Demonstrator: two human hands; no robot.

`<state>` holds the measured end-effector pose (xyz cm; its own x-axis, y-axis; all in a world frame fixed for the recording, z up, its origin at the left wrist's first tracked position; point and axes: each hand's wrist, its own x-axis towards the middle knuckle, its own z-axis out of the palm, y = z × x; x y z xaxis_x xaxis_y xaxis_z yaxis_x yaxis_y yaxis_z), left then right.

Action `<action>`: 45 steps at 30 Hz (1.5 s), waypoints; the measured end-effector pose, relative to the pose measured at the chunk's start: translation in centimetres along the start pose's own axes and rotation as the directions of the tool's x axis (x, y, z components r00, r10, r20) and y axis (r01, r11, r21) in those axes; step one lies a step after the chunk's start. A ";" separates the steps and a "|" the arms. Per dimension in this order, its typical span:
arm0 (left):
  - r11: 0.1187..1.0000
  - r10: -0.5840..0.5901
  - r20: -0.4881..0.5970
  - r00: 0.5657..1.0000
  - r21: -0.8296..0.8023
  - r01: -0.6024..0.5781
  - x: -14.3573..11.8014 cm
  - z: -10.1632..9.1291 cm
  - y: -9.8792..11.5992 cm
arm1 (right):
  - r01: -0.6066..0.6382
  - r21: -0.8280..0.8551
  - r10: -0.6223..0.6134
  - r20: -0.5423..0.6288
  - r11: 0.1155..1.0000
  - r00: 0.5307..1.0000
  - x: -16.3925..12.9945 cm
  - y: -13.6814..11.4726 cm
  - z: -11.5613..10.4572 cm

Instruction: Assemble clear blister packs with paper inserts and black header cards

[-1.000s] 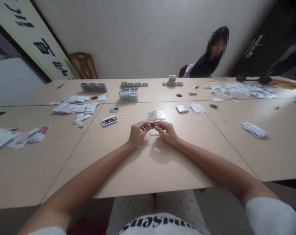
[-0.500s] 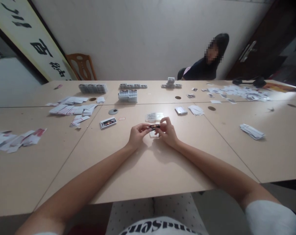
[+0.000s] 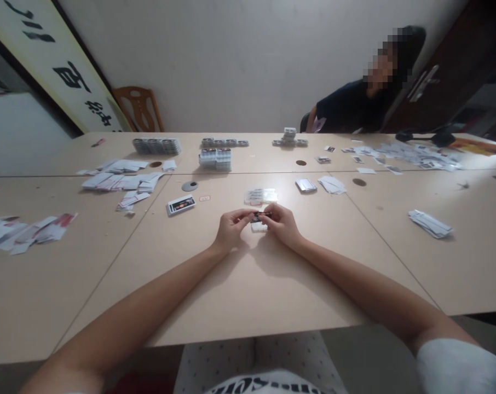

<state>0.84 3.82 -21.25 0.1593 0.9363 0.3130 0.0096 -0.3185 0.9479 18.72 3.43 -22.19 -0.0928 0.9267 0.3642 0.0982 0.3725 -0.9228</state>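
Between the fingertips of both hands is a small dark card (image 3: 256, 218) with a coloured print. My left hand (image 3: 231, 227) pinches its left end, and my right hand (image 3: 284, 225) grips the right end, fingers closed. Just below the card, partly hidden by it, a small whitish clear case (image 3: 259, 227) lies on the table. Directly behind the hands sits a clear plastic case (image 3: 261, 195) with rows of small items that I cannot make out. To the left lies a stack of printed cards (image 3: 181, 205).
White paper slips (image 3: 120, 183) are spread at the left. Stacked cases (image 3: 215, 158) stand farther back. A white card stack (image 3: 306, 185) and loose slips (image 3: 332, 184) lie right of centre. Another bundle (image 3: 431, 224) is at far right. A person (image 3: 350, 106) sits across the table (image 3: 215, 295).
The right fingers, raised before, have come down onto the card, which now sits a little lower. Across the table, the person has leaned to the right and nearer.
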 end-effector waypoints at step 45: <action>0.946 -0.300 0.172 0.938 -0.071 0.316 -0.2 0.6 0.6 | -0.037 0.254 0.085 -0.180 0.966 0.980 -1.0 -1.0 0.2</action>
<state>1.37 3.35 -20.75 0.3168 0.9485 -0.0010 -0.0110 0.0047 0.9999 18.48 2.11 -21.64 0.0960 0.9486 0.3015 -0.1536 0.3134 -0.9371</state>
